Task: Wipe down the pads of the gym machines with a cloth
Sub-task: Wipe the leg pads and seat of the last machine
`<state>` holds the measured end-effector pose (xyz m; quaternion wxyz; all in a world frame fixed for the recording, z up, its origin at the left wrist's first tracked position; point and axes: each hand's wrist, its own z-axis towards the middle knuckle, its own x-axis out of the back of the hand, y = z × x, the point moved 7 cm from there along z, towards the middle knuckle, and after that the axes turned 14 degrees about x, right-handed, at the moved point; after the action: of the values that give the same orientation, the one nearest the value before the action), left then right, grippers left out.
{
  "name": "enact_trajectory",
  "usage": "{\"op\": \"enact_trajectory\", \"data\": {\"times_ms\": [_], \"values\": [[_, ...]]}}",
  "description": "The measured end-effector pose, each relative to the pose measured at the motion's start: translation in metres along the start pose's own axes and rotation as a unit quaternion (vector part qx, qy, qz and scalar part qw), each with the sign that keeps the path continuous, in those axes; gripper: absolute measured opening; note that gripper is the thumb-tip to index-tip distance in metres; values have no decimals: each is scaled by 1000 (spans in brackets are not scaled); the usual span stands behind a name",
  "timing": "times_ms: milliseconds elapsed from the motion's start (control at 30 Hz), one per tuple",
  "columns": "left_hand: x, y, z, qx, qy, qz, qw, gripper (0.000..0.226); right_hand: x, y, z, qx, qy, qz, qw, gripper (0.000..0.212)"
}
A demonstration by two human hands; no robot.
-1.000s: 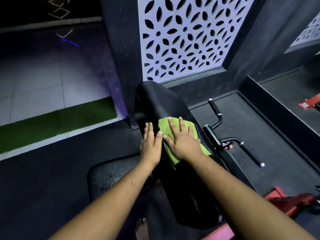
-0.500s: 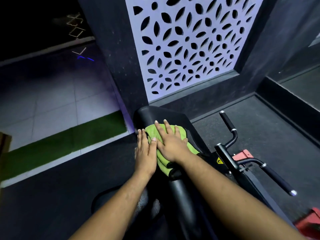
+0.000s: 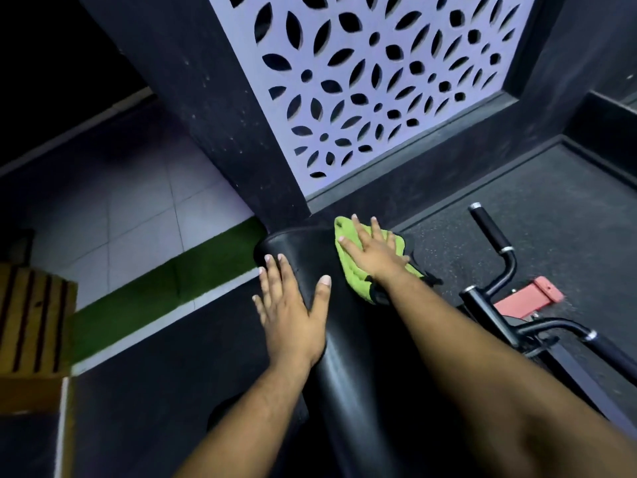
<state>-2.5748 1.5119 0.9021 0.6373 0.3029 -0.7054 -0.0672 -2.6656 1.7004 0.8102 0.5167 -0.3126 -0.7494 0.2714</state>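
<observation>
Fingers point(image 3: 356, 232) of right hand point(image 3: 374, 255) straight and spread, pressing green cloth point(image 3: 351, 270) flat against upper end of black pad point(image 3: 344, 339); cloth under palm, edges showing at 9 and 6 o'clock of fingers. Left hand point(image 3: 293, 312) flat on pad at 8 o'clock of cloth, holding nothing. Wiping judged under way near pad's top; other machines' pads judged outstanding.

Both your arms are stretched forward, forearms bare. Your left hand point(image 3: 291, 312) lies flat on the near-left side of the pad point(image 3: 344, 339), fingers straight, thumb spread out to the right. Your right hand point(image 3: 374, 253) is farther up the pad at its top right corner, palm down, fingers splayed, pressing the cloth point(image 3: 355, 270).
</observation>
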Motion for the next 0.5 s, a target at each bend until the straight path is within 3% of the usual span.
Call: {"op": "enact_trajectory", "data": {"times_ms": [133, 233, 300, 400, 500], "values": [[2, 1, 0, -7, 4, -21, 1000, 109, -23, -58, -39, 145, -15, -33, 989, 67], [2, 0, 0, -8, 2, -24, 1000, 110, -25, -54, -47, 238, -30, -38, 970, 59], [1, -1, 1, -8, -4, -23, 1000, 109, -15, -23, -26, 208, -32, -37, 977, 61], [0, -1, 1, -3, -5, -16, 1000, 106, 1, 16, 5, 76, -14, -7, 997, 67], [1, 0, 1, -4, -2, -8, 1000, 106, -2, 3, 2, 43, -14, -8, 999, 69]]}}
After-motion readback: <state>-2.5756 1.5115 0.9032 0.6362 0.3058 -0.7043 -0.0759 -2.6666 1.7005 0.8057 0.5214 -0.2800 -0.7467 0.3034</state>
